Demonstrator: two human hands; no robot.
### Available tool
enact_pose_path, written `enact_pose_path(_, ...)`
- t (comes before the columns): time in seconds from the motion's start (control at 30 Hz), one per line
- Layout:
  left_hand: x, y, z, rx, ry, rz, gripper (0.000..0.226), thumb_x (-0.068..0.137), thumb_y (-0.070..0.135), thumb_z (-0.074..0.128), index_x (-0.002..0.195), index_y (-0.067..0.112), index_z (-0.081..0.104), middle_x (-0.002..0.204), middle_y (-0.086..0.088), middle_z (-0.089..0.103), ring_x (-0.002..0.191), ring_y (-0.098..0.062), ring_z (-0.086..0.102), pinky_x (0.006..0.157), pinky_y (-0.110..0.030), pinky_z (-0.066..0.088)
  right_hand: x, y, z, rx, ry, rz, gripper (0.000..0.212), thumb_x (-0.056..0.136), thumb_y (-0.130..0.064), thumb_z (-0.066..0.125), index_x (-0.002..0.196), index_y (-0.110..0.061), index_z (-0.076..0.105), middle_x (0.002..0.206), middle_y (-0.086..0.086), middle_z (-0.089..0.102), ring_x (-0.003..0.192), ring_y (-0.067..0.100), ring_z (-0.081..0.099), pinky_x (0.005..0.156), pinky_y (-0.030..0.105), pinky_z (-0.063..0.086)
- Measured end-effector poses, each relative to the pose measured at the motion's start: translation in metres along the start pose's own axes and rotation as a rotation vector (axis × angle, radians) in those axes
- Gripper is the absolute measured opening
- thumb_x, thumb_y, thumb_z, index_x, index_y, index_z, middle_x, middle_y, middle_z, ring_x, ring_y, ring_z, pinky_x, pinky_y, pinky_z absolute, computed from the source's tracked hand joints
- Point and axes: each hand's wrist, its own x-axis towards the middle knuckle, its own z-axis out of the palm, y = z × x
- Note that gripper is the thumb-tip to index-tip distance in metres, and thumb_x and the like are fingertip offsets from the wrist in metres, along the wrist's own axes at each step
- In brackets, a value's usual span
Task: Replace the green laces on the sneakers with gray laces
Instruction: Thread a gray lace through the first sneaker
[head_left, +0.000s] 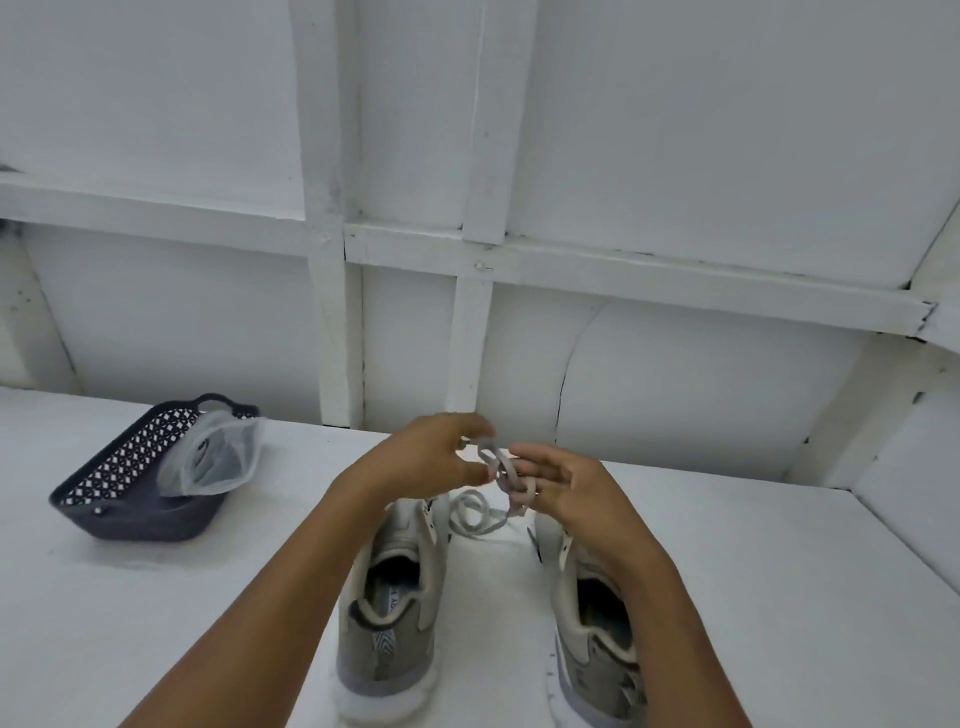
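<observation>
In the middle of the frame both hands work a gray lace (497, 467) just above the toes of the shoes. The left hand (431, 457) pinches one strand between thumb and fingertips, while the right hand (571, 493) has its fingers curled round the bunched coil. A loose loop of the lace hangs below, between the shoes. One sneaker (387, 597) stands at lower centre and the other sneaker (597, 623) toward the lower right, heels nearest the camera, both on the white counter (753, 571). Their eyelet rows are mostly hidden behind the wrists, but no green lace shows anywhere. At mid left sits a dark basket (140, 525) with a clear plastic bag (213, 457) leaning in it.

The step in hand looks like loosening the coiled lace — freeing it before any threading begins. Next, I judge, a tip has to be found and the strand pulled straight without knotting. Then it can be brought down to the lowest eyelets of one shoe — which one cannot be told.
</observation>
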Motion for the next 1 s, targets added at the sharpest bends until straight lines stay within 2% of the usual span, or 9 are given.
enact_pose_path(0.1,0.0,0.007,0.021,0.05,-0.057,0.045,0.03,0.085,0.035,0.073,0.113,0.026,0.065,0.107,0.008,0.068,0.099,-0.013,0.064,0.089,-0.038,0.053,0.001,0.001,-0.006,-0.002,0.025,-0.036,0.039,0.084,0.011,0.065,0.109,-0.018,0.069,0.094,-0.005,0.077,0.087,0.013,0.074,0.074,0.018,0.054)
enact_pose_path(0.17,0.001,0.01,0.029,0.061,0.018,0.051,0.015,0.09,0.034,0.068,0.093,0.019,0.067,0.084,0.002,0.068,0.079,-0.017,0.062,0.074,-0.035,0.052,0.002,0.004,-0.009,0.011,0.085,-0.035,0.034,0.082,0.011,0.066,0.103,-0.017,0.07,0.089,0.0,0.076,0.08,0.014,0.073,0.065,0.017,0.052)
enact_pose_path(0.27,0.0,0.012,0.028,0.073,0.117,0.002,0.028,0.095,0.031,0.062,0.068,0.023,0.059,0.063,0.006,0.055,0.058,-0.009,0.048,0.055,-0.026,0.035,0.004,0.013,-0.016,0.029,0.167,-0.032,0.018,0.085,0.004,0.068,0.094,-0.011,0.072,0.083,0.006,0.076,0.079,0.021,0.074,0.074,0.032,0.059)
enact_pose_path(0.47,0.002,0.005,0.025,0.309,0.304,-0.207,0.027,0.095,0.028,0.051,0.077,0.01,0.058,0.077,-0.005,0.064,0.073,-0.025,0.061,0.06,-0.029,0.041,0.005,0.027,-0.03,-0.143,0.196,-0.037,0.014,0.094,-0.02,0.066,0.084,-0.021,0.076,0.077,-0.005,0.076,0.072,0.018,0.071,0.066,0.032,0.055)
enact_pose_path(0.53,0.0,0.005,0.03,0.404,0.288,-0.205,0.017,0.092,0.028,0.056,0.101,0.014,0.06,0.099,-0.003,0.063,0.093,-0.026,0.061,0.074,-0.033,0.048,0.005,0.03,-0.032,-0.222,0.189,-0.049,0.014,0.093,-0.025,0.066,0.083,-0.025,0.076,0.074,-0.009,0.075,0.071,0.019,0.071,0.067,0.028,0.053)
enact_pose_path(0.63,-0.002,0.016,0.037,0.207,0.133,-0.078,0.047,0.089,0.037,0.068,0.132,0.025,0.054,0.126,0.008,0.058,0.112,-0.015,0.057,0.093,-0.035,0.049,0.003,0.031,-0.033,-0.269,0.143,-0.062,0.013,0.094,-0.027,0.065,0.086,-0.028,0.075,0.072,-0.011,0.074,0.072,0.01,0.069,0.069,0.024,0.052)
enact_pose_path(0.7,-0.003,0.029,0.045,0.119,0.064,0.023,0.038,0.09,0.04,0.068,0.125,0.026,0.059,0.121,0.011,0.063,0.108,-0.009,0.06,0.089,-0.027,0.05,0.003,0.03,-0.032,-0.286,0.097,-0.064,0.007,0.094,-0.027,0.065,0.092,-0.027,0.072,0.073,-0.009,0.075,0.069,0.002,0.067,0.065,0.017,0.049)
enact_pose_path(0.8,0.003,0.039,0.054,0.141,0.094,0.078,0.021,0.096,0.039,0.061,0.097,0.019,0.069,0.091,0.007,0.071,0.078,-0.006,0.061,0.061,-0.014,0.042,0.002,0.027,-0.037,-0.217,0.112,-0.04,0.008,0.093,-0.022,0.068,0.095,-0.02,0.06,0.073,-0.006,0.076,0.068,0.004,0.069,0.063,0.017,0.048)
enact_pose_path(1.0,0.01,0.046,0.053,-0.164,0.361,-0.033,0.015,0.083,0.019,0.064,0.075,0.006,0.065,0.071,-0.005,0.066,0.059,-0.016,0.053,0.06,-0.029,0.045,-0.001,0.03,-0.058,-0.293,0.157,-0.086,0.009,0.087,-0.015,0.073,0.082,-0.022,0.07,0.079,-0.003,0.072,0.074,0.008,0.066,0.066,0.016,0.049)
